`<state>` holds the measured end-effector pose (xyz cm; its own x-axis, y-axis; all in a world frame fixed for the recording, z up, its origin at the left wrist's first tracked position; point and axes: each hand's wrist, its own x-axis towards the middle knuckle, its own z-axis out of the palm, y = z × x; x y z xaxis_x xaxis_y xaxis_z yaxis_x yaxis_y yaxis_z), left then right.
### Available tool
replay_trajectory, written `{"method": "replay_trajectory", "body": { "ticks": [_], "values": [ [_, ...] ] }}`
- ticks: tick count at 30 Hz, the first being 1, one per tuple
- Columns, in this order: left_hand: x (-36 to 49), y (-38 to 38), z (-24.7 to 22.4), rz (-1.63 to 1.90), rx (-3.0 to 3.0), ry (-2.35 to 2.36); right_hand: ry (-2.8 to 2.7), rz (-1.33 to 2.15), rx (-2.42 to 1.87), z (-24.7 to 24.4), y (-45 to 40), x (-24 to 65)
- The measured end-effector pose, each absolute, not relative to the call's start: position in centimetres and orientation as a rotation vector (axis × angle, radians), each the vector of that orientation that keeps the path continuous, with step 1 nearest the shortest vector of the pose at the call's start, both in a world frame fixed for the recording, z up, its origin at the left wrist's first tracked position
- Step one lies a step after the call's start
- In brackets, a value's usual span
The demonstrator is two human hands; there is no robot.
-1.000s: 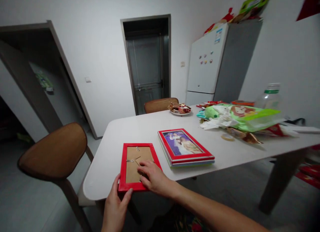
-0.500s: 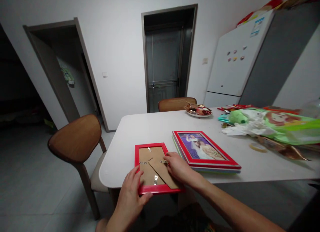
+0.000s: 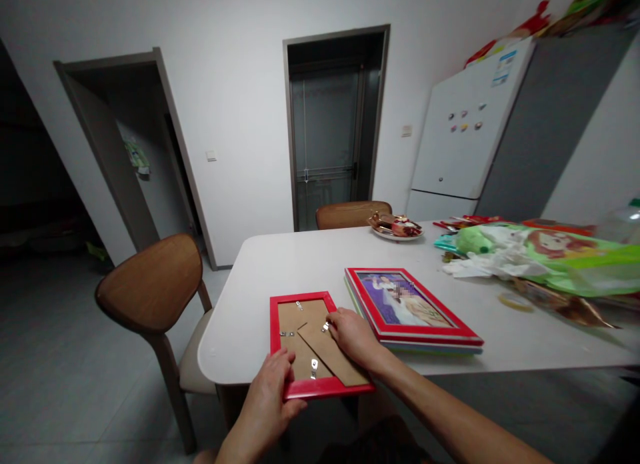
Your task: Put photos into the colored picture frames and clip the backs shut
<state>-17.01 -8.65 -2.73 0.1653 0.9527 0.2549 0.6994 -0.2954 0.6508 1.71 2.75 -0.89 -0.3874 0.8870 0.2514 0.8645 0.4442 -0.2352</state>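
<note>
"How does the frame (image 3: 309, 337) lie?"
"Face down, overhanging the near edge of the surface (image 3: 290, 261)."
"And its look?"
"Red rim (image 3: 327, 389), brown back (image 3: 293, 317), metal clips (image 3: 314, 366), diagonal stand (image 3: 327, 354)."

Brown chair (image 3: 150, 287) — white fridge (image 3: 465, 154)

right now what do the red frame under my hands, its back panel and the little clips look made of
Red frame: plastic or painted wood, hard to tell; smooth, slightly glossy. Back panel: probably fibreboard or cardboard, from its plain, matte brown. Clips: likely metal, shiny and silvery.
</note>
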Motion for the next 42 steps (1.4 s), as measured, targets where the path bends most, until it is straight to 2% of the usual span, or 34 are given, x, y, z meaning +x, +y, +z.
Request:
{"method": "replay_trajectory", "body": {
  "ticks": [7,10,22,31,42],
  "values": [
    [-17.0,-8.8,-2.8,0.933,2.025,1.54,-2.563,0.516,-0.853,0.7,-0.5,2.0],
    [-16.9,-8.8,-2.8,0.932,2.02,1.54,-2.669,0.562,-0.745,0.9,-1.2,1.5],
    [-17.1,-8.6,-3.0,0.916,2.061,1.548,-2.474,0.394,-0.934,-0.5,0.3,-1.6],
    [-17.0,-8.5,-2.9,0.941,2.071,1.527,-2.522,0.133,-1.26,-1.2,2.6,-6.8],
    [-17.1,-8.7,-2.6,0.909,2.044,1.566,-2.412,0.045,-1.463,-1.6,4.7,-4.9]
  ]
}}
